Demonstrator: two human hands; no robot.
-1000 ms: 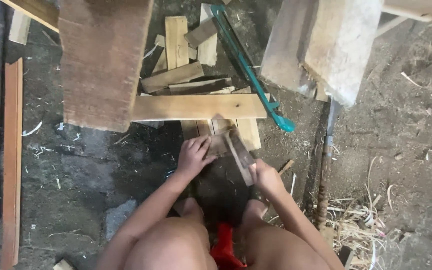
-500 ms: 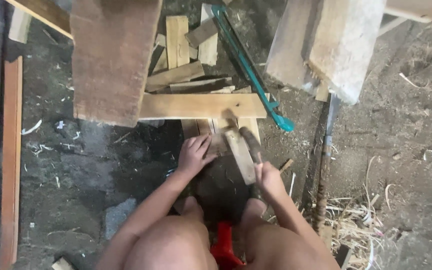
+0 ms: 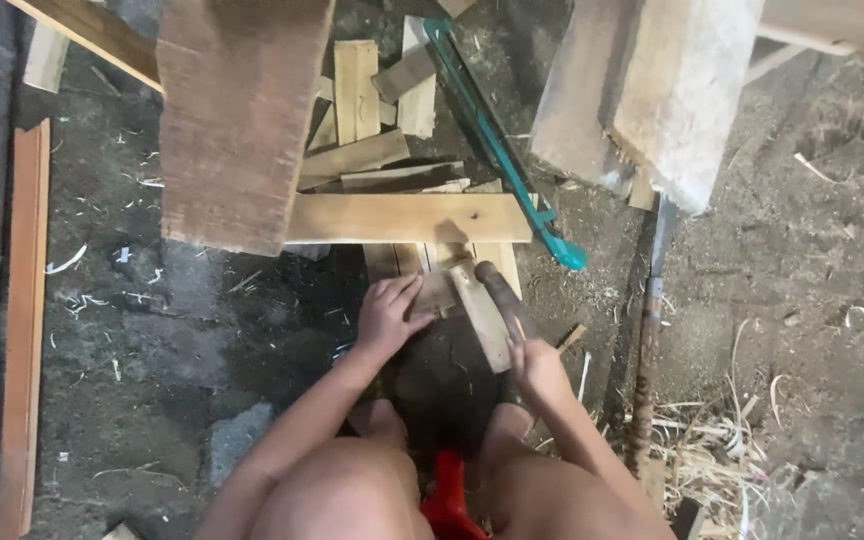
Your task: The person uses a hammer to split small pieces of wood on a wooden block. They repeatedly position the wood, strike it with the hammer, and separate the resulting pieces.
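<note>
The left hand [image 3: 389, 316] lies flat with fingers spread on a small wood block [image 3: 439, 293], pressing it onto the dark chopping stump [image 3: 442, 385] between the person's knees. The right hand [image 3: 535, 366] is clenched around the handle of a dark-bladed chopper [image 3: 500, 290], whose blade rests against a pale wood piece [image 3: 484, 316] standing on the stump. Just beyond the stump lies a pale crosswise plank [image 3: 407, 217], with a teal-framed saw [image 3: 497, 150] slanting across its right end.
</note>
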